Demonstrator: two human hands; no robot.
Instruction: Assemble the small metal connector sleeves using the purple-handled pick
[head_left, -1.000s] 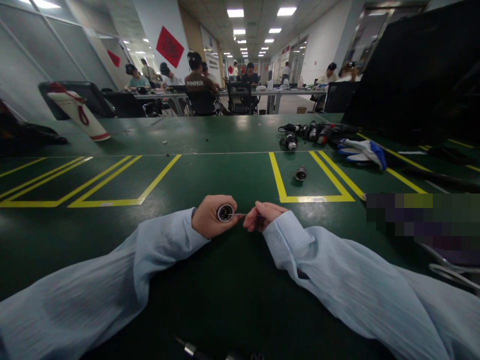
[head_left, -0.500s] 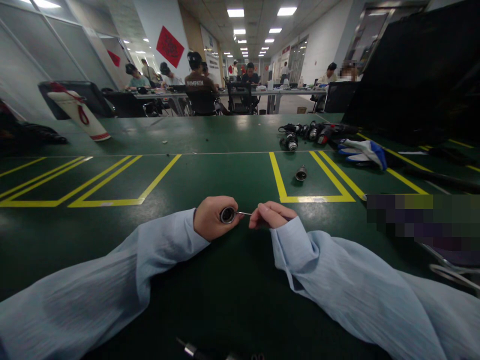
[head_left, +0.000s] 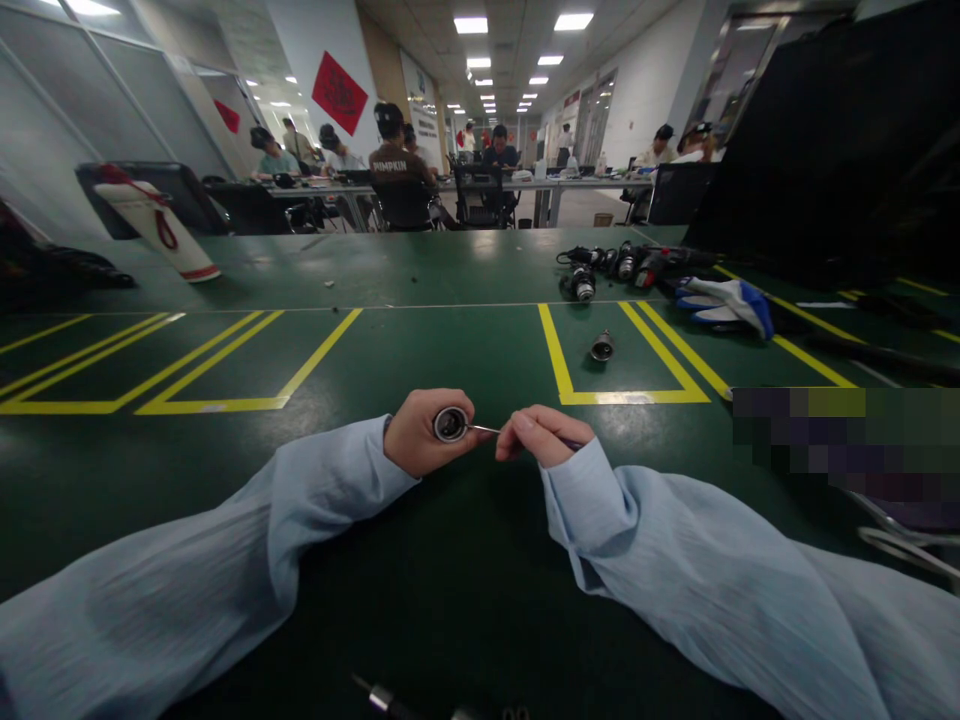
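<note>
My left hand [head_left: 424, 432] is closed around a round, hollow metal part [head_left: 450, 424], its open end facing me. Inside that part it is too dark to make out detail. Between the thumb and fingers of my right hand [head_left: 536, 436] is a slim screwdriver [head_left: 485, 429] with a thin metal shaft. The shaft points left and meets the side of the metal part near my left fingertips; whether its tip enters a screw cannot be seen. Most of the dark handle lies hidden in my right palm.
A similar metal cup [head_left: 601, 347] lies inside a yellow taped outline. Behind it are corded tools with metal collars [head_left: 582, 284] and blue-white gloves [head_left: 726, 306]. A pointed tool [head_left: 382, 698] lies at the near edge. A dark screen [head_left: 825, 150] stands right; people sit at far desks.
My left hand and the metal part have shifted slightly left and up, and the part's opening faces me more. A bit of dark handle now shows behind my right hand.
</note>
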